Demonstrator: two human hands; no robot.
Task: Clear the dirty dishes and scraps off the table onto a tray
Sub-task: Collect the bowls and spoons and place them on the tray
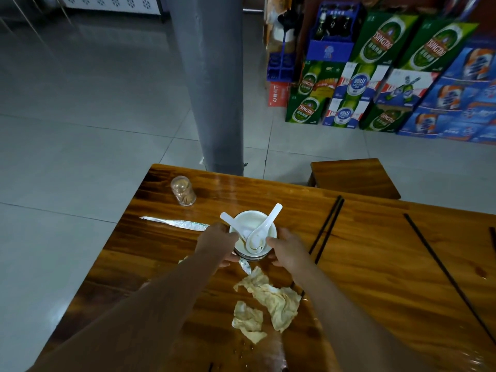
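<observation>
A stack of white bowls [251, 220] with two white spoons [264, 229] in the top one sits over the middle of the wooden table [375, 264]. My left hand [218, 244] grips the stack's left side and my right hand [285, 249] grips its right side. Crumpled stained napkins [279, 299] lie on the table just in front of the bowls. A torn foil wrapper [174, 223] lies to the left, and another foil scrap [244, 265] pokes out below the stack. Black chopsticks [327, 228] lie to the right, with more [442, 269] farther right.
A clear toothpick jar [183, 190] stands near the table's far left corner. A wooden stool [354, 178] sits beyond the table. A grey pillar [212, 84] rises behind it, and stacked beer cartons [389, 76] line the right wall. No tray is in view.
</observation>
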